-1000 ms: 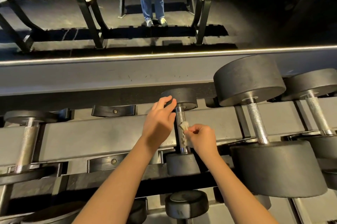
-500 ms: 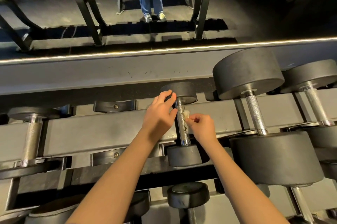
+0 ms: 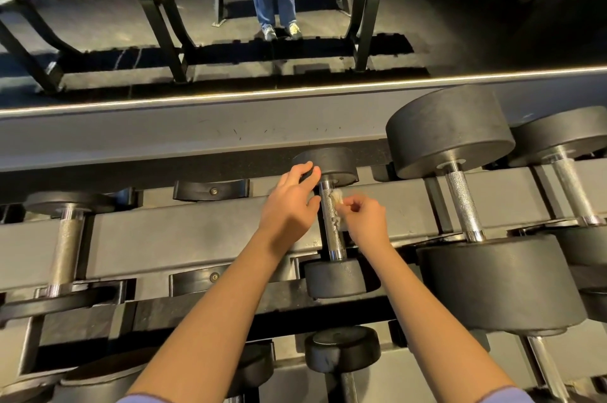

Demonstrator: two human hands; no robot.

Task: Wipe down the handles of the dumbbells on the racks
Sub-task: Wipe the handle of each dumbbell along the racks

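A small black dumbbell (image 3: 335,278) lies across the top tier of the grey rack (image 3: 197,235), its knurled chrome handle (image 3: 330,215) running front to back. My left hand (image 3: 290,205) rests with fingertips on the dumbbell's far head (image 3: 331,163), thumb beside the handle. My right hand (image 3: 366,218) pinches a small white cloth (image 3: 338,197) and holds it against the right side of the handle near its far end.
A large black dumbbell (image 3: 476,205) sits just right of my right hand, another (image 3: 565,179) beyond it. One more dumbbell (image 3: 65,238) lies at the left. Empty saddles (image 3: 210,192) separate them. A lower tier holds further dumbbells (image 3: 341,350). The mirror behind shows a person's legs (image 3: 277,11).
My right hand has slid the cloth along the handle from near the middle towards the far head. My left hand has stayed on the far head.
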